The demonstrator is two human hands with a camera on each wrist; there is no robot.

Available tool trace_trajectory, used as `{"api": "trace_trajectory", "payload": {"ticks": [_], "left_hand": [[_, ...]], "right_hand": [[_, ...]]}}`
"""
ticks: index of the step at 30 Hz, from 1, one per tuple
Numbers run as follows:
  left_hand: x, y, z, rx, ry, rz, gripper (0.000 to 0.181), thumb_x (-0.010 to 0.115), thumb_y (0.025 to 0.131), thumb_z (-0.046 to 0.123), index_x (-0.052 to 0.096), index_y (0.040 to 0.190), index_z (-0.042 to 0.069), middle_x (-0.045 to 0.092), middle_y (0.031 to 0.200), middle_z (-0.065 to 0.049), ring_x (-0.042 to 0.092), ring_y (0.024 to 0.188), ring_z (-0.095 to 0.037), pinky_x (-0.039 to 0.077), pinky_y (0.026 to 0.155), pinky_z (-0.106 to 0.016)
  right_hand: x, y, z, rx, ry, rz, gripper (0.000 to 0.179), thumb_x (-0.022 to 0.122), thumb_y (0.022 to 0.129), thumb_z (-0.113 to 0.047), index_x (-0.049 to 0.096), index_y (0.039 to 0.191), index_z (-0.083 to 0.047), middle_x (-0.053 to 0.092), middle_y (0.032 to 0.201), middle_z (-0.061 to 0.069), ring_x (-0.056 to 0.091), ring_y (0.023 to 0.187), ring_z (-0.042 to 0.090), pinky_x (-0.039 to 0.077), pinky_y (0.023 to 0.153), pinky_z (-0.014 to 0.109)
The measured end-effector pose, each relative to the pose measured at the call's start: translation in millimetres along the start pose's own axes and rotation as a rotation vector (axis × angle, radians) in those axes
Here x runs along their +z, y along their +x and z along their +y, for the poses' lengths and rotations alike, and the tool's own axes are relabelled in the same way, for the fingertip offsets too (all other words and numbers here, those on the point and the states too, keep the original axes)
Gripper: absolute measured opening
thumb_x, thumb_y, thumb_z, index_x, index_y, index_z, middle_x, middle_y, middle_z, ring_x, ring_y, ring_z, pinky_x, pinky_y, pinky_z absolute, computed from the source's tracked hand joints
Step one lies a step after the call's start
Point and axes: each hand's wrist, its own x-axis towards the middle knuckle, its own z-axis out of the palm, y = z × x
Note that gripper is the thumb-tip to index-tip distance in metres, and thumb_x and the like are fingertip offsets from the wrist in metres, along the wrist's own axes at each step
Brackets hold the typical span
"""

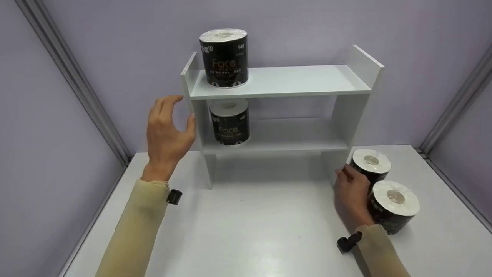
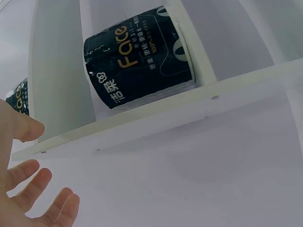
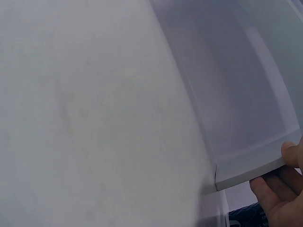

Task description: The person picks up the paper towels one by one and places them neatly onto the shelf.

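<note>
Head view shows the white shelf [image 1: 296,80] standing on the desk [image 1: 250,231], between the two hands. The right hand [image 1: 353,192] pinches its right side panel [image 3: 260,172] low at the front edge, thumb and fingers on opposite faces. The left hand [image 1: 169,132] is raised beside the left side panel [image 1: 190,77], thumb and fingers wide apart; whether it touches, I cannot tell. The boards look flat and smooth; upper roll [image 1: 226,61] and lower roll [image 1: 230,125] are dark cylinders.
</note>
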Motion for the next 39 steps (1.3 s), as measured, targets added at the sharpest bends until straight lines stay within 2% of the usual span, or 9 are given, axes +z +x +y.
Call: {"api": "trace_trajectory", "payload": {"ticks": [5,9,16,19,21,25,29,34,39], "left_hand": [[8.6,-11.0,-3.9,-0.019,-0.027,-0.012,0.042,0.077,0.095,0.014,0.068,0.134,-0.001,0.067,0.129,-0.021,0.062,0.124,-0.039,0.050,0.110,-0.052],[17.4,-28.5,-10.5,-0.061,-0.072,-0.027,0.042,0.077,0.095,0.013,0.068,0.133,-0.001,0.067,0.128,-0.021,0.063,0.121,-0.038,0.053,0.103,-0.049],[28.4,-55.6,-22.1,-0.139,-0.121,-0.055,0.043,0.078,0.094,0.010,0.067,0.134,-0.001,0.067,0.129,-0.020,0.064,0.119,-0.038,0.058,0.095,-0.048],[32.4,-64.4,-24.7,-0.150,-0.133,-0.063,0.042,0.078,0.094,0.009,0.067,0.134,-0.001,0.067,0.130,-0.019,0.064,0.119,-0.037,0.058,0.095,-0.049],[36.1,-71.0,-27.1,-0.150,-0.139,-0.057,0.042,0.078,0.094,0.008,0.067,0.134,-0.001,0.067,0.131,-0.019,0.064,0.119,-0.038,0.059,0.094,-0.050],[46.0,-95.7,-32.5,-0.183,-0.157,-0.065,0.042,0.077,0.094,0.006,0.066,0.134,-0.003,0.067,0.130,-0.020,0.066,0.118,-0.041,0.060,0.092,-0.053],[55.8,-122.4,-37.4,-0.250,-0.176,-0.089,0.045,0.077,0.094,0.005,0.065,0.136,-0.002,0.067,0.133,-0.019,0.066,0.120,-0.042,0.061,0.092,-0.055],[64.1,-140.5,-41.5,-0.296,-0.184,-0.081,0.046,0.078,0.093,0.004,0.064,0.137,-0.001,0.067,0.134,-0.018,0.067,0.120,-0.040,0.061,0.092,-0.055],[70.6,-151.4,-43.0,-0.343,-0.213,-0.093,0.045,0.077,0.093,0.002,0.064,0.136,-0.001,0.067,0.134,-0.018,0.068,0.119,-0.039,0.062,0.094,-0.055]], "right_hand": [[-1.1,1.3,2.8,0.008,-0.005,-0.013,0.033,0.059,0.110,-0.020,0.072,0.139,-0.015,0.077,0.126,0.010,0.070,0.110,0.021,0.054,0.082,0.012],[-1.2,1.2,3.1,0.003,-0.002,-0.011,0.030,0.060,0.109,-0.021,0.074,0.135,-0.013,0.077,0.125,0.011,0.070,0.109,0.022,0.054,0.082,0.015],[-0.9,1.7,1.6,-0.009,-0.026,0.009,0.030,0.063,0.108,-0.020,0.075,0.135,-0.015,0.078,0.126,0.012,0.071,0.115,0.024,0.056,0.093,0.029],[-1.0,1.2,1.0,0.010,-0.014,0.002,0.032,0.062,0.109,-0.021,0.073,0.138,-0.016,0.077,0.128,0.012,0.071,0.115,0.024,0.057,0.091,0.026],[-0.8,0.5,0.5,0.032,0.020,-0.011,0.034,0.060,0.109,-0.021,0.070,0.142,-0.014,0.076,0.129,0.013,0.070,0.116,0.025,0.057,0.087,0.021],[0.2,-1.1,0.0,0.077,0.100,-0.029,0.040,0.059,0.110,-0.019,0.064,0.149,-0.012,0.073,0.130,0.015,0.069,0.116,0.028,0.058,0.082,0.015],[1.3,-2.2,0.3,0.112,0.156,-0.048,0.040,0.058,0.111,-0.017,0.063,0.151,-0.014,0.071,0.134,0.016,0.067,0.119,0.029,0.061,0.088,0.023],[1.3,-2.6,-0.1,0.163,0.226,-0.083,0.043,0.057,0.111,-0.019,0.058,0.155,-0.017,0.067,0.142,0.016,0.064,0.130,0.031,0.061,0.099,0.034],[-0.2,-0.1,-1.1,0.100,0.132,-0.051,0.040,0.059,0.111,-0.023,0.063,0.150,-0.016,0.072,0.135,0.015,0.068,0.122,0.029,0.062,0.087,0.023]]}}
